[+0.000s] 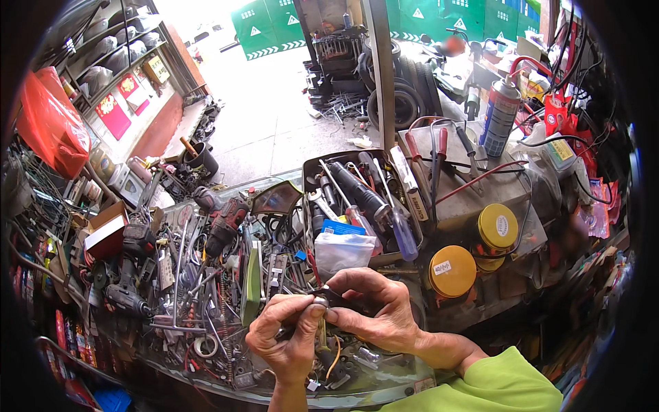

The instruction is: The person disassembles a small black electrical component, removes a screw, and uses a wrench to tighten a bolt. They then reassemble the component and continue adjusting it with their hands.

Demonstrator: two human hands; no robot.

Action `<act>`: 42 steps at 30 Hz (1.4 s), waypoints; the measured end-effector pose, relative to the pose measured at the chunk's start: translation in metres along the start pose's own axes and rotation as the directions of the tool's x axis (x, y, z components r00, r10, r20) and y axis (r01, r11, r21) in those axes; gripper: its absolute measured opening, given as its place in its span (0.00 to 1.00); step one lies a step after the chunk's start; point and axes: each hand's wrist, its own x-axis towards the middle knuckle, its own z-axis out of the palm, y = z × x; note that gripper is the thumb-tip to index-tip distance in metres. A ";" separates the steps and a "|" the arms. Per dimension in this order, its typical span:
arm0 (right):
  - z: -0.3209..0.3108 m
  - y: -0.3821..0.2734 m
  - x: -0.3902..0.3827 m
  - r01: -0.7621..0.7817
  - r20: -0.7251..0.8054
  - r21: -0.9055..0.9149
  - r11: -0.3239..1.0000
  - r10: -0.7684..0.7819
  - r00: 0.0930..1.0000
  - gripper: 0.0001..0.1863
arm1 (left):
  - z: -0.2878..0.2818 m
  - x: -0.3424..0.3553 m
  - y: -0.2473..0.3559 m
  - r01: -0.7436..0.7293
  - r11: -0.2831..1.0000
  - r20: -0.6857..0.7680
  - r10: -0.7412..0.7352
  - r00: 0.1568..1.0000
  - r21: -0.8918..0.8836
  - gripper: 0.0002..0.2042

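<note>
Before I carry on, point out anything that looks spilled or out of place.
Loose metal pieces lie strewn on the floor beside the tires, with a crumpled white scrap nearby, as if dropped. Left of the tool tray, tools and parts lie in a jumbled heap, perhaps as usual.

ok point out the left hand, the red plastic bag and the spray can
left hand (286, 342): head view, middle of the hand
red plastic bag (55, 127): head view, middle of its side
spray can (500, 118): head view, middle of its body
</note>
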 end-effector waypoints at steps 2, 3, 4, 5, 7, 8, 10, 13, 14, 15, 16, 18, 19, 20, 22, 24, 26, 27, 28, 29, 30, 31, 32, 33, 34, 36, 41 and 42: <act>-0.001 0.000 0.000 -0.046 0.026 0.004 0.999 0.046 0.999 0.19 | -0.004 0.003 -0.002 -0.005 1.000 0.025 0.006 1.000 -0.031 0.08; -0.001 -0.001 0.001 -0.094 0.026 0.062 0.994 0.092 0.995 0.19 | -0.006 0.004 -0.004 -0.002 0.999 0.041 0.004 0.999 -0.039 0.08; 0.001 -0.003 0.001 -0.141 0.029 0.119 0.983 0.138 0.990 0.19 | -0.007 0.004 -0.005 0.000 0.999 0.057 0.003 0.998 -0.047 0.08; 0.001 -0.004 0.001 -0.187 0.034 0.177 0.966 0.183 0.982 0.19 | -0.006 0.004 -0.004 0.030 0.999 0.054 -0.028 0.998 -0.036 0.08; 0.003 -0.002 0.000 -0.154 0.020 0.179 0.972 0.153 0.988 0.18 | -0.006 0.002 0.002 0.091 0.996 0.042 -0.091 0.995 -0.015 0.08; 0.003 -0.001 0.000 -0.137 0.012 0.180 0.974 0.137 0.990 0.18 | -0.006 0.001 0.002 0.101 0.995 0.042 -0.100 0.994 -0.026 0.08; 0.002 0.001 0.000 -0.053 0.011 0.078 0.996 0.052 0.999 0.17 | -0.006 0.001 0.004 0.119 0.992 0.046 -0.117 0.992 -0.044 0.09; 0.001 0.001 0.001 -0.070 0.025 0.029 0.997 0.069 0.997 0.17 | -0.007 0.001 0.003 0.109 0.994 0.045 -0.108 0.993 -0.009 0.09; 0.001 0.000 0.001 -0.100 0.031 0.029 0.995 0.099 0.995 0.17 | -0.007 0.001 0.003 0.094 0.996 0.051 -0.094 0.994 -0.003 0.09; 0.002 -0.001 0.001 -0.102 0.023 0.038 0.994 0.102 0.995 0.17 | -0.007 0.002 0.002 0.079 0.997 0.060 -0.079 0.995 0.005 0.10; 0.002 -0.002 0.001 -0.105 0.015 0.046 0.993 0.104 0.994 0.17 | -0.006 0.003 0.002 0.064 0.998 0.068 -0.065 0.996 0.013 0.10; 0.003 -0.003 0.001 -0.099 -0.007 0.069 0.993 0.100 0.995 0.17 | -0.007 0.004 0.003 0.062 0.998 0.107 -0.065 0.992 0.025 0.12; 0.004 -0.002 0.001 -0.091 -0.021 0.084 0.992 0.093 0.995 0.17 | -0.008 0.005 0.003 0.061 0.998 0.126 -0.065 0.990 0.031 0.12; 0.004 -0.002 0.001 -0.083 -0.035 0.099 0.992 0.087 0.996 0.17 | -0.010 0.005 0.002 0.061 0.998 0.150 -0.064 0.987 0.022 0.13; 0.004 -0.002 0.001 -0.067 -0.026 0.095 0.993 0.070 0.997 0.17 | -0.012 0.004 0.000 0.064 0.998 0.197 -0.064 0.978 0.006 0.13; 0.003 0.000 0.001 -0.056 -0.026 0.080 0.995 0.058 0.998 0.17 | -0.010 0.005 0.001 0.056 0.998 0.186 -0.062 0.981 0.037 0.14; 0.002 0.004 0.002 -0.049 -0.035 0.052 0.997 0.051 0.998 0.17 | -0.005 0.004 0.005 0.114 0.992 0.134 -0.120 0.984 0.050 0.15; 0.002 0.003 0.003 -0.064 -0.034 0.066 0.996 0.066 0.997 0.18 | -0.001 0.002 0.009 0.174 0.984 0.084 -0.178 0.980 0.045 0.16; 0.001 0.002 0.003 -0.079 -0.033 0.079 0.994 0.082 0.996 0.18 | 0.001 0.001 0.010 0.234 0.972 0.035 -0.235 0.971 0.036 0.16; 0.000 0.001 0.003 -0.094 -0.032 0.093 0.991 0.097 0.995 0.18 | 0.000 0.001 0.009 0.227 0.973 0.035 -0.228 0.973 0.027 0.16; 0.000 0.001 0.003 -0.088 -0.030 0.102 0.991 0.091 0.995 0.18 | 0.000 0.000 0.007 0.219 0.975 0.037 -0.220 0.975 0.020 0.16; -0.001 0.002 0.002 -0.082 -0.028 0.110 0.991 0.085 0.996 0.18 | 0.000 0.000 0.005 0.212 0.977 0.039 -0.212 0.976 0.013 0.16; -0.001 0.002 0.002 -0.076 -0.026 0.119 0.990 0.079 0.997 0.18 | -0.001 -0.001 0.003 0.198 0.980 0.041 -0.198 0.979 0.006 0.16; -0.001 0.002 0.002 -0.071 -0.019 0.126 0.990 0.074 0.997 0.18 | -0.003 -0.002 0.001 0.183 0.983 0.042 -0.182 0.982 -0.001 0.16; -0.001 0.002 0.002 -0.066 -0.013 0.132 0.989 0.069 0.998 0.18 | -0.003 -0.003 -0.001 0.168 0.986 0.044 -0.167 0.985 -0.009 0.16; -0.002 0.001 0.002 -0.058 -0.005 0.145 0.988 0.059 0.998 0.17 | -0.005 -0.003 -0.006 0.117 0.993 0.058 -0.116 0.992 -0.013 0.15; -0.005 0.003 0.004 -0.059 -0.009 0.123 0.991 0.061 0.998 0.15 | -0.002 0.000 0.003 0.200 0.980 0.040 -0.200 0.979 -0.012 0.12; -0.005 0.004 0.004 -0.055 -0.019 0.120 0.991 0.058 0.998 0.15 | 0.001 0.001 0.006 0.223 0.975 0.015 -0.223 0.975 -0.021 0.11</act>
